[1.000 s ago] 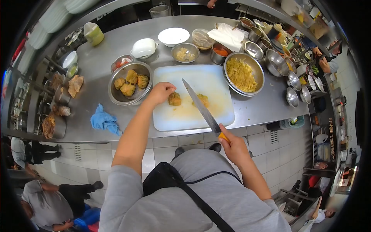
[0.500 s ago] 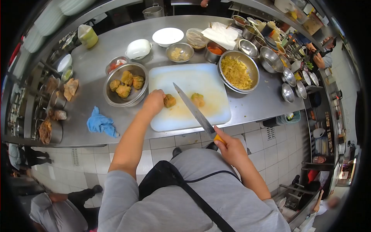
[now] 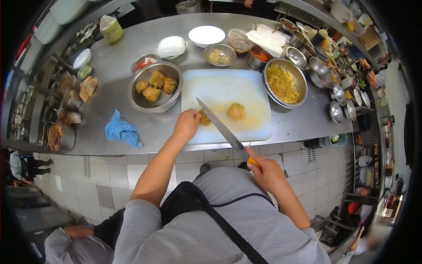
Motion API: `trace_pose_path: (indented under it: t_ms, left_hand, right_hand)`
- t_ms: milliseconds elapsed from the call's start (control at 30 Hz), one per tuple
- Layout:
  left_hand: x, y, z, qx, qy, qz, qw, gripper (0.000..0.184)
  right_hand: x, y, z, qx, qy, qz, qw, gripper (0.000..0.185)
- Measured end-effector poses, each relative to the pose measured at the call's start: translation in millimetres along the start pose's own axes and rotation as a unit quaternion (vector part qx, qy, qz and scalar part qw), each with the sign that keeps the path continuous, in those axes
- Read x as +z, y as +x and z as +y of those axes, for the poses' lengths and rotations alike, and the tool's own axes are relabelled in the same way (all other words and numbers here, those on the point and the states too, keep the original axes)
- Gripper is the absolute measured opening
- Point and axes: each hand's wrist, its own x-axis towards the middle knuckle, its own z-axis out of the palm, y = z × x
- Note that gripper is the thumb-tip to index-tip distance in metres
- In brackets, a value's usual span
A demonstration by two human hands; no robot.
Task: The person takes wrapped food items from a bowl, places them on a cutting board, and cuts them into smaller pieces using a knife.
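Observation:
A white cutting board (image 3: 228, 83) lies on the steel counter in front of me. My left hand (image 3: 187, 125) is at its left edge, fingers closed against a yellow-brown, leafy-looking bundle (image 3: 205, 118); the fingertips are partly hidden. My right hand (image 3: 267, 171) grips the yellow handle of a chef's knife (image 3: 224, 130). Its long blade points up and left, passing in front of the bundle's right side; contact cannot be made out. Right of the blade lies another pale green-orange bundle (image 3: 236, 111). Several similar bundles (image 3: 152, 94) sit in a steel bowl (image 3: 133, 97).
Right of the board stands a bowl of yellow shreds (image 3: 283, 83). Behind it are a small bowl with pale bits (image 3: 220, 56), a white bowl (image 3: 206, 36) and a pot of orange contents (image 3: 260, 57). A blue cloth (image 3: 121, 128) lies left. Another person's sleeve (image 3: 70, 246) shows lower left.
The view has shifted, moving the counter up and right. My left hand and its bundle have come slightly nearer to me on the board. The knife stays in my right hand, similarly angled.

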Motion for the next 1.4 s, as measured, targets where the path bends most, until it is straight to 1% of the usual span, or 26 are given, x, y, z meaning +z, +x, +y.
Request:
trace_pose_path:
  t_ms: [67, 300, 500, 600, 700, 767, 800, 867, 900, 967, 1100, 1167, 1233, 1300, 1367, 1400]
  left_hand:
    - [-1, -1, -1, 0.004, 0.007, -0.003, 1.0, 0.02]
    - [1, 0, -8, 0.037, 0.014, -0.01, 0.999, 0.019]
    - [1, -2, -9, 0.026, 0.01, -0.019, 0.999, 0.019]
    - [2, -1, -12, 0.036, 0.022, -0.019, 0.999, 0.019]
    - [5, -3, -10, 0.022, 0.018, -0.011, 1.0, 0.019]
    - [5, -4, -9, 0.022, 0.019, -0.009, 1.0, 0.019]
    - [6, -5, -9, 0.02, 0.018, -0.005, 1.0, 0.019]
    - [7, -4, -13, 0.027, 0.016, -0.003, 0.999, 0.019]
    - [7, -4, -16, 0.032, 0.014, -0.001, 0.999, 0.018]
    - [9, -4, -20, 0.03, 0.0, 0.007, 1.0, 0.018]
    - [14, -7, -21, 0.033, -0.018, 0.012, 0.999, 0.017]
    - [18, -7, -26, 0.028, -0.02, 0.022, 0.999, 0.016]
    - [23, -8, -33, 0.023, -0.022, 0.034, 0.999, 0.016]
    - [23, -12, -37, 0.039, 0.009, 0.061, 0.997, 0.016]
    - [23, -14, -43, 0.022, 0.004, 0.066, 0.998, 0.015]
    - [25, -17, -46, 0.009, -0.003, 0.071, 0.997, 0.015]
  right_hand:
    - [2, 0, 2, -0.004, 0.017, 0.001, 1.0, 0.052]
    - [-1, -3, -9, 0.005, 0.011, 0.002, 1.0, 0.051]
    - [2, -2, -6, -0.005, -0.006, -0.007, 1.0, 0.051]
    - [13, 5, -3, -0.017, -0.042, 0.008, 0.999, 0.052]
    - [27, 30, -3, -0.006, -0.069, -0.006, 0.998, 0.055]
    - [39, 49, -5, -0.022, -0.105, -0.021, 0.994, 0.055]
    - [46, 57, -1, -0.02, -0.103, -0.019, 0.994, 0.055]
    - [59, 71, 10, -0.065, -0.057, 0.0, 0.996, 0.054]
    - [63, 74, 15, -0.065, -0.057, 0.0, 0.996, 0.054]
    - [67, 80, 23, -0.087, -0.01, 0.005, 0.996, 0.055]
    - [79, 89, 38, -0.089, -0.006, 0.003, 0.996, 0.057]
    - [93, 94, 50, -0.138, -0.043, 0.036, 0.989, 0.062]
    - [88, 89, 63, -0.136, -0.068, 0.026, 0.988, 0.061]
    - [77, 76, 67, -0.136, -0.092, 0.011, 0.986, 0.061]
    - [62, 52, 65, -0.081, -0.184, -0.009, 0.979, 0.056]
    - [57, 44, 74, -0.081, -0.185, -0.015, 0.979, 0.056]
